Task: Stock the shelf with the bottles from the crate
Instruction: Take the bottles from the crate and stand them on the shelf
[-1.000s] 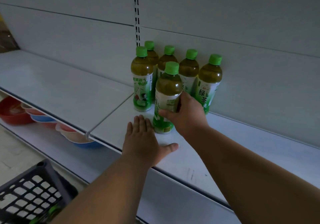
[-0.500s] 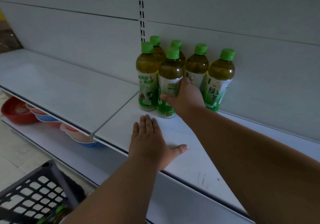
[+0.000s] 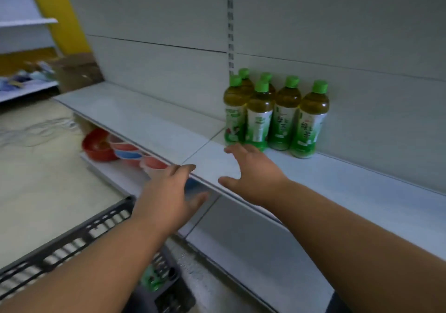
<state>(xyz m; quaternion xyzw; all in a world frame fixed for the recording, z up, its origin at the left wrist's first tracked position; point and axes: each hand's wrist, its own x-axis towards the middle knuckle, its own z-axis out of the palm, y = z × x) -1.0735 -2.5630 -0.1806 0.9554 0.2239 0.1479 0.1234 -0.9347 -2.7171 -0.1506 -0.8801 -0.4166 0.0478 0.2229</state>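
Note:
Several green-capped tea bottles (image 3: 259,117) stand upright in a cluster against the back wall of the white shelf (image 3: 149,121). My right hand (image 3: 251,170) hovers empty over the shelf just in front of them, fingers spread, not touching any bottle. My left hand (image 3: 169,192) is off the shelf's front edge, open and empty, above the dark slatted crate (image 3: 72,240) at the lower left. A green-labelled bottle (image 3: 154,276) shows inside the crate, partly hidden by my left forearm.
Red, blue and pink plastic bowls (image 3: 115,146) sit on the lower shelf at the left. A slotted upright (image 3: 230,22) runs up the back wall behind the bottles. Another shelf unit and a cardboard box (image 3: 74,71) stand far left.
My right hand let go of the front bottle and drew back. My left hand lifted off the shelf and moved back toward the crate. The view swung left and down.

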